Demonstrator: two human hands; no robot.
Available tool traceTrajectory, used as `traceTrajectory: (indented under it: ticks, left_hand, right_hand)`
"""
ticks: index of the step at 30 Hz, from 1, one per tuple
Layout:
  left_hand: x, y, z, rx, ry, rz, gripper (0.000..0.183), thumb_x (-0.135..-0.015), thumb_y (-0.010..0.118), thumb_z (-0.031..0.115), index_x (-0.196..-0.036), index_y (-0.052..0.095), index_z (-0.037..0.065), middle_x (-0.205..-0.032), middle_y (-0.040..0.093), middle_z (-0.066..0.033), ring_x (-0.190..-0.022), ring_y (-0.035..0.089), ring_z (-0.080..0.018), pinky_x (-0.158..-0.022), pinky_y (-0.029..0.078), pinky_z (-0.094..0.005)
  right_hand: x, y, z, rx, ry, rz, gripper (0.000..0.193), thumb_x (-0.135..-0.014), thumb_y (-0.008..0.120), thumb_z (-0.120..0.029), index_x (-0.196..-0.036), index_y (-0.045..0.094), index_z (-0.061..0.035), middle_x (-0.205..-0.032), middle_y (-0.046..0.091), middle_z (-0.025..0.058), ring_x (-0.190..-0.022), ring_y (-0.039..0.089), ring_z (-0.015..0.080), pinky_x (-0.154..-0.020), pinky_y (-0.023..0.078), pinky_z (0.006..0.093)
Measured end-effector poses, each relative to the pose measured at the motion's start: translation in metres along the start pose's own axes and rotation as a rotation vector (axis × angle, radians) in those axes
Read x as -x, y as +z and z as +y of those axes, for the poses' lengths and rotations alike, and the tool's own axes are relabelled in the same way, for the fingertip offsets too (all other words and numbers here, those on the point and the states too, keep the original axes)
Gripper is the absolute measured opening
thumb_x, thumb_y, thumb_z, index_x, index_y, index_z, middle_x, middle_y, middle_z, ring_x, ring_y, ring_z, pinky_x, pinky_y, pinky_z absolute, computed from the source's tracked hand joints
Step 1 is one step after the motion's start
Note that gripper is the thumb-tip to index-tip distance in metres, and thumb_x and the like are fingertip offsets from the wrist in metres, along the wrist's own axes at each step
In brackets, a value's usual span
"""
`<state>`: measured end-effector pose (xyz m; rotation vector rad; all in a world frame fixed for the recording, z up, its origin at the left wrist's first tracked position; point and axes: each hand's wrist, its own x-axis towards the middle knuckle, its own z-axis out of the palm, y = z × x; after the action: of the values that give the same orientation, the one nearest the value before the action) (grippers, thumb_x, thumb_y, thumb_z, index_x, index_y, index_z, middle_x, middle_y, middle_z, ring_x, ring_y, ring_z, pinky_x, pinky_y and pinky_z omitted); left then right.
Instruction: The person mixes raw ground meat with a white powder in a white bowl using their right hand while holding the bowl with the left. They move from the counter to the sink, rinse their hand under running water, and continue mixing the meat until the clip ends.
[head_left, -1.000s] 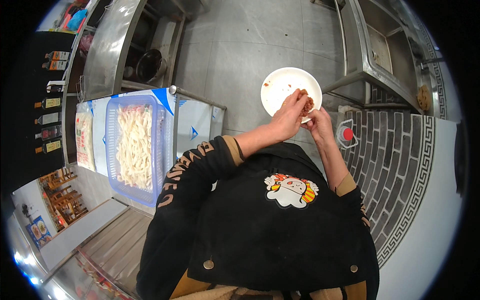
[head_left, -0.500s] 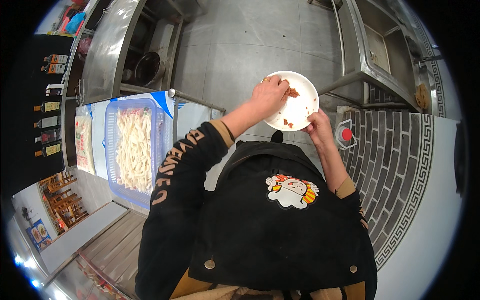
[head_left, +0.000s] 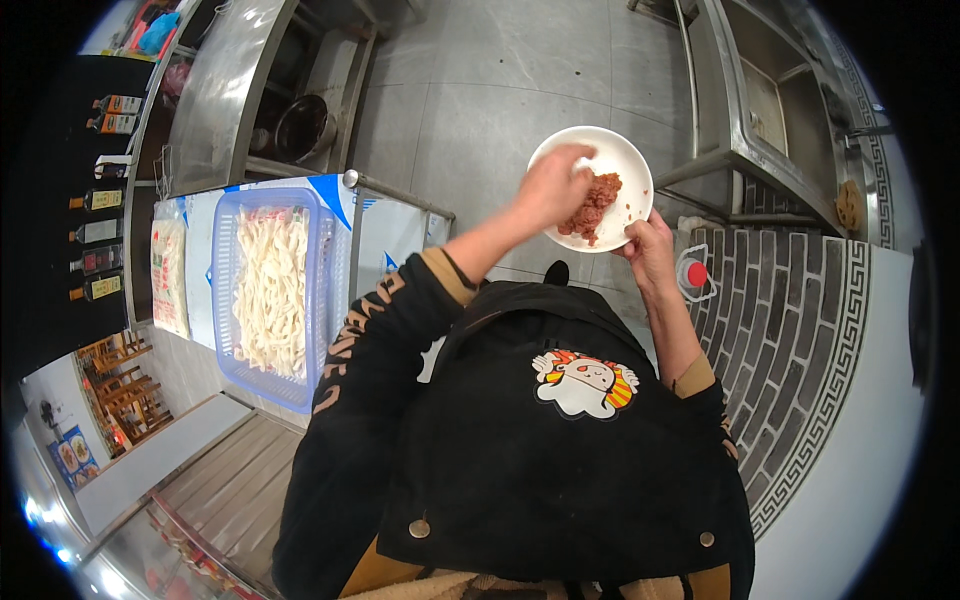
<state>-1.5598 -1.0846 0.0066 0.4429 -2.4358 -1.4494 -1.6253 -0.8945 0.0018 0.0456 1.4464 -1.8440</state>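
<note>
A white plate (head_left: pixel 628 165) sits in the air over the grey floor (head_left: pixel 470 90), far from the body and a little right of centre. The right hand (head_left: pixel 652 250) holds it from the near side, thumb hooked over the near rim and fingers out of sight beneath, so the grip is closed on the plate. A heap of reddish-brown minced meat (head_left: pixel 592 205) lies on the near half of the plate, just left of that thumb. The left hand (head_left: pixel 552 185) reaches across from the left and rests over the plate's left part, fingers curled downward with the tips on the white surface at the far-left edge of the meat; whether it pinches any meat I cannot tell, since the fingertips are bent away from view. Both arms wear black sleeves with tan cuffs. To the left, on a desk covered in blue-and-white sheet, stands a blue plastic basket (head_left: pixel 228 290) filled with pale thick noodles (head_left: pixel 270 290), well apart from both hands. A bagged pack of noodles (head_left: pixel 168 270) lies just left of the basket. To the right, near the right wrist, a small red-capped bottle (head_left: pixel 694 276) stands on a grey brick-patterned counter (head_left: pixel 800 330).
</note>
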Motion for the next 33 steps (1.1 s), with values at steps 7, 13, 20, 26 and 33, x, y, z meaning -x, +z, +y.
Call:
traceTrajectory:
  ticks: [7,13,20,26,33]
  left_hand:
    - [-0.019,0.011,-0.001,0.019,-0.062,-0.083,0.027,-0.089,0.054,0.016,-0.109,0.065,0.002,-0.105,0.066,-0.0165,-0.094,0.064,-0.0282,-0.083,0.05,-0.0367]
    - [0.007,0.026,0.023,-0.245,0.364,-0.345,0.011,-0.078,0.067,0.016,-0.085,0.071,0.008,-0.095,0.066,-0.0044,-0.088,0.063,-0.027,-0.075,0.049,-0.0403]
    - [0.004,-0.006,0.006,-0.189,0.429,-0.269,0.013,-0.076,0.071,0.015,-0.086,0.069,0.008,-0.1,0.065,-0.0053,-0.099,0.06,-0.0264,-0.082,0.049,-0.0391]
    - [0.005,-0.029,-0.002,-0.347,0.415,-0.457,0.047,-0.076,0.073,0.024,-0.118,0.057,0.009,-0.115,0.06,-0.0131,-0.101,0.061,-0.0311,-0.082,0.051,-0.0395]
    - [0.02,0.003,-0.001,-0.363,-0.207,-0.537,0.052,-0.072,0.074,0.021,-0.117,0.055,0.002,-0.096,0.066,-0.0186,-0.083,0.068,-0.0302,-0.071,0.055,-0.0372]
  right_hand:
    - [0.007,0.009,0.003,0.045,0.023,-0.023,0.042,-0.071,0.047,0.0,-0.112,0.055,0.0036,-0.081,0.061,0.0051,-0.045,0.042,0.0059,-0.05,0.053,0.0284]
    - [0.006,-0.005,0.001,-0.012,0.036,-0.051,0.04,-0.071,0.047,0.0,-0.11,0.055,0.002,-0.08,0.059,0.0034,-0.046,0.042,0.0058,-0.049,0.052,0.0271]
    - [0.007,-0.015,-0.004,-0.064,0.077,0.004,0.042,-0.071,0.048,-0.001,-0.112,0.053,0.0016,-0.081,0.061,0.0042,-0.045,0.043,0.0057,-0.052,0.055,0.0308]
    - [0.004,-0.019,-0.004,-0.061,0.085,0.024,0.043,-0.071,0.047,-0.002,-0.114,0.051,0.0039,-0.077,0.059,0.0032,-0.045,0.044,0.0051,-0.054,0.058,0.0339]
    - [0.0,-0.018,0.012,-0.046,0.127,0.028,0.042,-0.072,0.048,-0.002,-0.114,0.051,0.0032,-0.074,0.057,0.0024,-0.046,0.045,0.005,-0.055,0.059,0.0345]
